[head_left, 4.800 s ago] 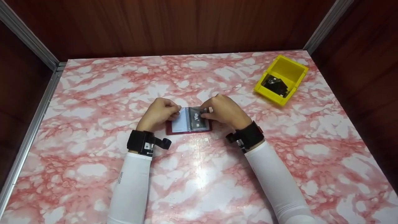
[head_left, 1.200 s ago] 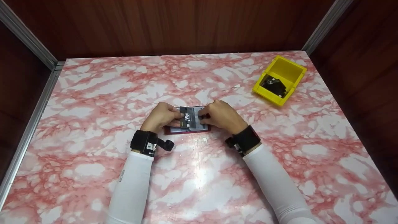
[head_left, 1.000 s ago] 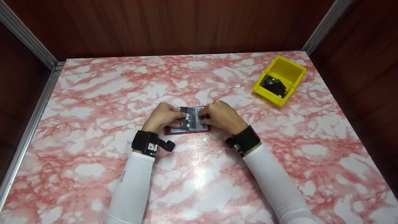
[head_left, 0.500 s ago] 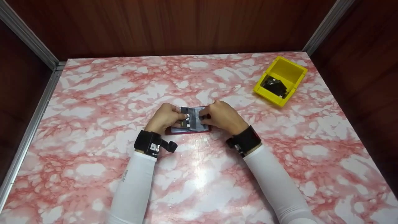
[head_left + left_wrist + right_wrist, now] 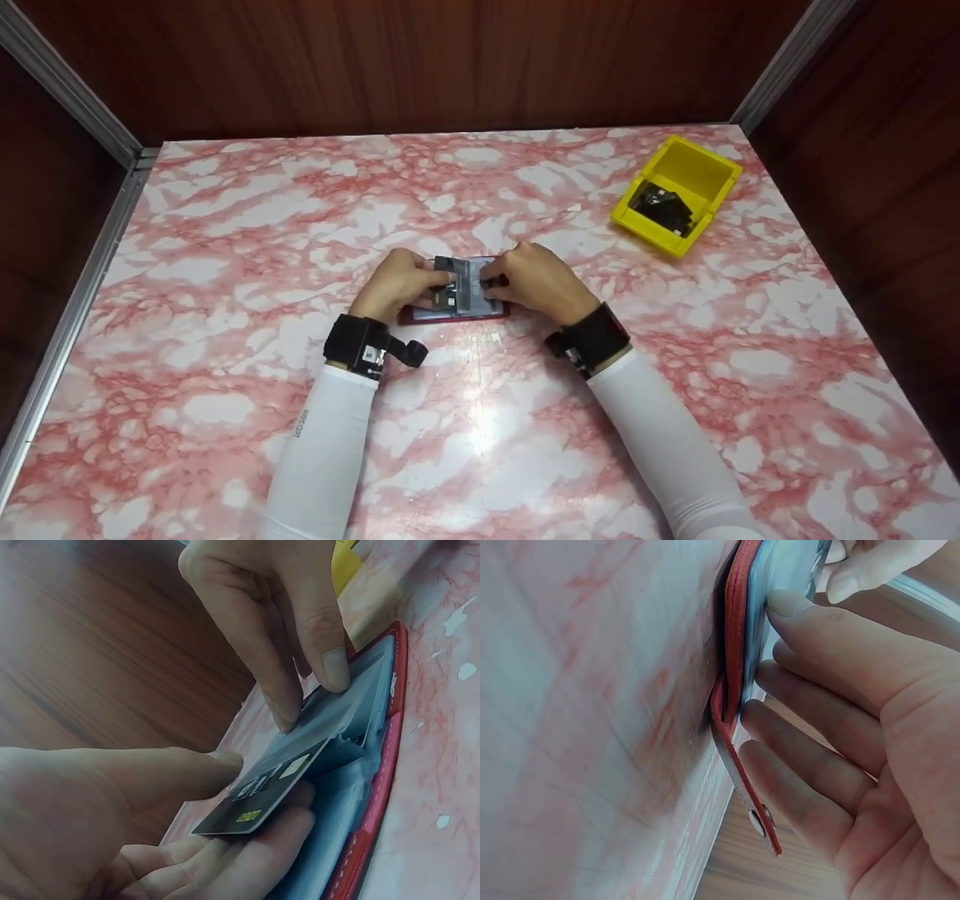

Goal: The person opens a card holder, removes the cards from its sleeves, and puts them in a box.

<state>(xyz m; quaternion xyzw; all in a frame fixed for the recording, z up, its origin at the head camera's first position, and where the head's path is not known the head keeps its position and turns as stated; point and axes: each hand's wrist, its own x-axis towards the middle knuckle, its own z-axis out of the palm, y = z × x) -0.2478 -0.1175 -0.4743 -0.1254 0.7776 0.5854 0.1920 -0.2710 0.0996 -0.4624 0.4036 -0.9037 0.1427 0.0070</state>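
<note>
A red card holder (image 5: 459,319) lies unfolded on the marbled table, its clear plastic sleeve (image 5: 322,718) lifted like a page. My left hand (image 5: 400,280) pinches a black card (image 5: 229,821), thumb on top and fingers beneath; its gold print shows in the left wrist view. Part of the card sits inside the sleeve, and the thumb covers some of its lettering. At the sleeve's other side, my right hand (image 5: 541,279) pinches the plastic between thumb and index finger. In the right wrist view, its other fingers are loosely bent beside the holder's snap strap (image 5: 742,776).
At the back right stands a yellow bin (image 5: 651,238) with several black cards (image 5: 661,210) in it. Dark wood panels (image 5: 450,67) wall the table at the back and both sides.
Earlier the black card lay over the holder's right half beneath my right fingers. Since then my left hand has gripped it at the left; lately that hand has edged right, its thumb over the lettering.
</note>
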